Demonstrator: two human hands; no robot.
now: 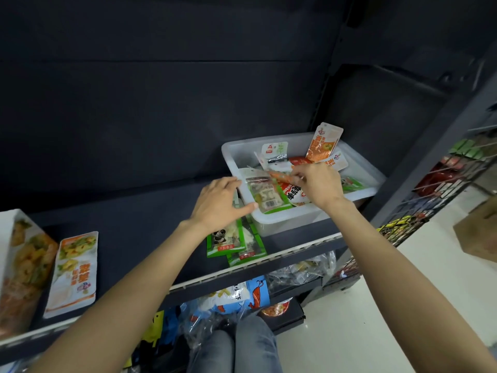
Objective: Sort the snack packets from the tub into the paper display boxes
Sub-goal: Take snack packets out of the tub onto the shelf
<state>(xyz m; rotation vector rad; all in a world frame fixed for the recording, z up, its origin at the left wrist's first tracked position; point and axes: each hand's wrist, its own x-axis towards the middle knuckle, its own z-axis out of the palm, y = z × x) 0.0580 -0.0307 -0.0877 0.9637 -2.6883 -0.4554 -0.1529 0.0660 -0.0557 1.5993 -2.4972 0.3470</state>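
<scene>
Fingers (pixel 295 176) of right hand (pixel 320 184) pinch orange packet (pixel 281 176) over tub (pixel 357 168).

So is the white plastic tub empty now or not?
Not empty. Several snack packets still lie inside the white plastic tub, and one orange packet stands against its back wall.

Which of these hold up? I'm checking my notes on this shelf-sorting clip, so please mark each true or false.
1. The white plastic tub sits on the dark shelf. True.
2. The right hand reaches into the tub and pinches an orange packet. True.
3. The left hand grips a packet lifted clear of the tub. False: its fingers lie fairly straight at the tub's left edge.
4. Two green-edged packets lie on the shelf in front of the tub. True.
5. The tub holds nothing. False: several packets remain inside.
</scene>
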